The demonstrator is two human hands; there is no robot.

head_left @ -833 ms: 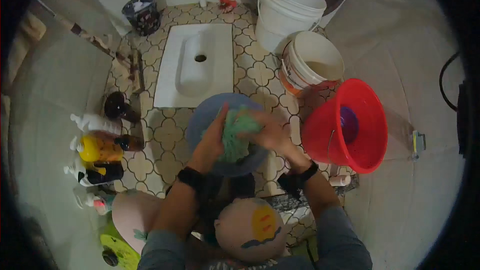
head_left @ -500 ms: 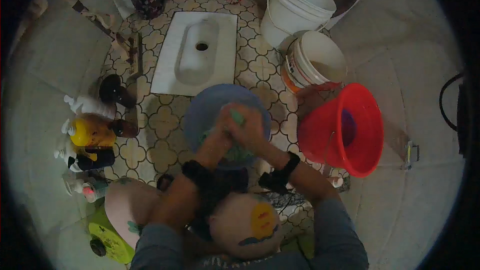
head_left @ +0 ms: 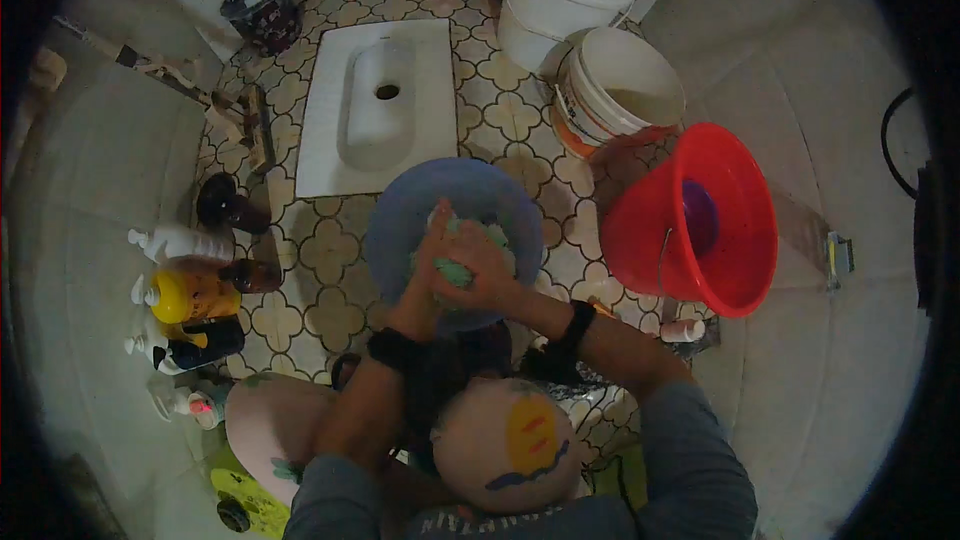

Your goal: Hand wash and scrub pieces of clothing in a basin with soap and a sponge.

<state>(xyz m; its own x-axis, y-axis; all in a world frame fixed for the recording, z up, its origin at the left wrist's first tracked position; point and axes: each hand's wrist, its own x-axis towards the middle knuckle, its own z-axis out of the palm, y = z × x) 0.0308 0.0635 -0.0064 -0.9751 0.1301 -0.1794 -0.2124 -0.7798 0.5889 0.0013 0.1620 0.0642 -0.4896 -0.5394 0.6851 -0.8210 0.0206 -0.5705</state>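
A blue basin [head_left: 398,192] stands on the tiled floor in front of my knees. Over it, my left hand [head_left: 428,258] and my right hand [head_left: 482,262] are pressed together around a wet-looking green cloth [head_left: 455,273]. Part of the cloth bulges out between my palms, and more green shows behind my fingers inside the basin. Most of the cloth is hidden by the hands. Both wrists carry black bands.
Beyond the basin lies a white squat toilet [head_left: 378,120]. To the right stand a red bucket [head_left: 640,225] with a purple thing inside and white buckets [head_left: 565,10]. Several pump bottles [head_left: 195,297] line the left wall, near a floor squeegee [head_left: 258,130] and a dark bin [head_left: 268,25].
My hands have shifted their hold on the cloth; the left fingers now point up and more green shows between the palms. The whole view has tilted slightly.
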